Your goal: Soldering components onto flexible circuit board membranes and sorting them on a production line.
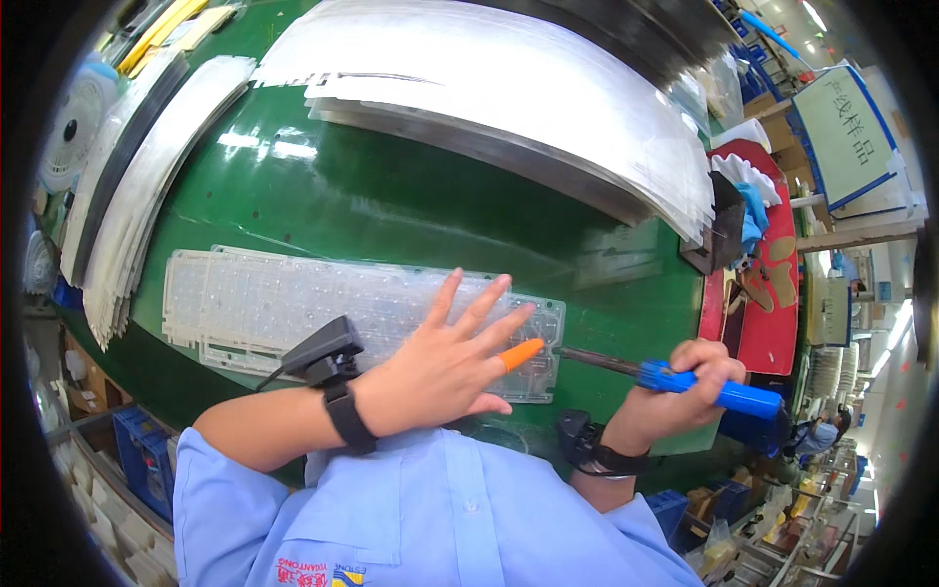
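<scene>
On the green table (pixel 391 196) lies a long clear plastic panel (pixel 274 308), close to the person. Their left hand (pixel 445 367) rests flat on its right end, fingers spread wide, with an orange cap on one fingertip (pixel 520 354). Their right hand (pixel 690 386) is closed around a blue-handled tool (pixel 719 389), its dark metal tip touching the panel's right edge. Stacks of white sheets (pixel 509 108) lie farther back

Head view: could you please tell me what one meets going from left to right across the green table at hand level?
Stack of thin white sheets → clear moulded plastic panel → left hand with its orange finger cot → blue-handled tool gripped by the right hand → red tray.
</scene>
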`<state>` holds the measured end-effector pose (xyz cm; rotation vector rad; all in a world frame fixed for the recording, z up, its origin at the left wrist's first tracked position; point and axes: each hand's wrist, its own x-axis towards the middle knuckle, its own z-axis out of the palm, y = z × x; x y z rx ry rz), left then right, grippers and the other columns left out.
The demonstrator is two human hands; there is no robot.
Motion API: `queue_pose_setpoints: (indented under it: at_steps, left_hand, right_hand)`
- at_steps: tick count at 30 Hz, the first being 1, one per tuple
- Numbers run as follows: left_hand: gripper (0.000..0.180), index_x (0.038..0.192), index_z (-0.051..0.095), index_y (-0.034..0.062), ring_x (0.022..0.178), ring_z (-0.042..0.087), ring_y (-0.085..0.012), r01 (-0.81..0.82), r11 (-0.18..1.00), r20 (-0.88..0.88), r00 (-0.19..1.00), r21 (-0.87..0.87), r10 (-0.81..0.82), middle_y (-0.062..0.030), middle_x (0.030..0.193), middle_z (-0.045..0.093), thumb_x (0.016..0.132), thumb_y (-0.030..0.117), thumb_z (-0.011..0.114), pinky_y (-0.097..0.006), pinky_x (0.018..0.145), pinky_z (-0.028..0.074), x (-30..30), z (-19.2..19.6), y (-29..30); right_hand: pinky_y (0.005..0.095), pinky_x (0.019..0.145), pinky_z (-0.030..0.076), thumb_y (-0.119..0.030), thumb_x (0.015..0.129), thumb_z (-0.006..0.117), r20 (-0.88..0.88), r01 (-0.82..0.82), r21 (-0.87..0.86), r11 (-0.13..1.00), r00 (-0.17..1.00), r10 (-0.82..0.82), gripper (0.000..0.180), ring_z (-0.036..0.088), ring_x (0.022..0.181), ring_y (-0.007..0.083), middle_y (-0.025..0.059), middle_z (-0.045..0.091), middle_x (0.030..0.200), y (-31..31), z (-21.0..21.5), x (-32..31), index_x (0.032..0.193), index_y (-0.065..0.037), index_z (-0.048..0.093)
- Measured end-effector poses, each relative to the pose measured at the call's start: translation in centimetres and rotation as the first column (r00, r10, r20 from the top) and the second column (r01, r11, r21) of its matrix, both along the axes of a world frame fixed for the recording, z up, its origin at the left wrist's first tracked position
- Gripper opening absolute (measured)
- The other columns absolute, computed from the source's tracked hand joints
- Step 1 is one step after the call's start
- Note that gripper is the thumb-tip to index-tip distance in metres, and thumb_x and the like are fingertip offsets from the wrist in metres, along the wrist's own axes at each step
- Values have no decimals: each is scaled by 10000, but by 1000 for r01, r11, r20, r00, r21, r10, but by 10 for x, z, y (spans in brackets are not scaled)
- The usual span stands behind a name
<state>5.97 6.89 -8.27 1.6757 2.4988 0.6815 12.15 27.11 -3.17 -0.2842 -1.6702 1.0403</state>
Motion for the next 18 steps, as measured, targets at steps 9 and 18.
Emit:
queue_pose_setpoints:
  at_steps: [9,18]
  left_hand:
    - [527,1058,663,126,1397,150,-320,103,985,-185,974,-138,-128,-55,1429,361,750,545,587,-657,1079,52,6,-1,26]
    - [545,1067,658,102,1380,211,-320,24,980,-186,981,-199,-62,-59,1421,373,726,523,593,-649,1076,93,14,4,-13]
  right_hand:
    - [274,552,263,-244,917,448,-42,59,-50,997,997,-61,294,331,549,109,38,373,572,25,-7,18,702,-109,300]
    - [274,557,268,-219,905,470,-72,82,-50,995,994,-86,284,342,562,109,38,376,584,34,-9,28,704,-109,303]
